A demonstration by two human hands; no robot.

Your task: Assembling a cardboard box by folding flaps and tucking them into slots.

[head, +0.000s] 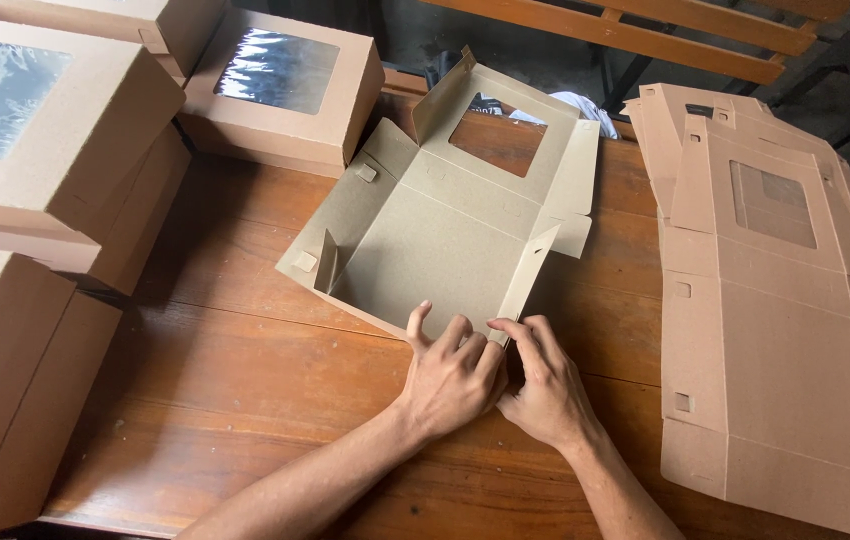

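Two hands are pressed together at 6 o'clock of the half-folded cardboard box (445,215): the left hand (450,378) is spread on its near wall, while the corner flap is pinched by the right hand (545,385).

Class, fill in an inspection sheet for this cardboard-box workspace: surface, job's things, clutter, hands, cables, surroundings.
Surface: brown wooden table, worn.
Job's things: half-folded box blank with window cut-out, side flaps raised.
Clutter: stack of flat blanks at right; finished windowed boxes stacked at left and rear.
Hands: left hand and right hand side by side, pressing the blank's near corner.
Cables: nothing seen.
Surroundings: wooden bench slats beyond the table.
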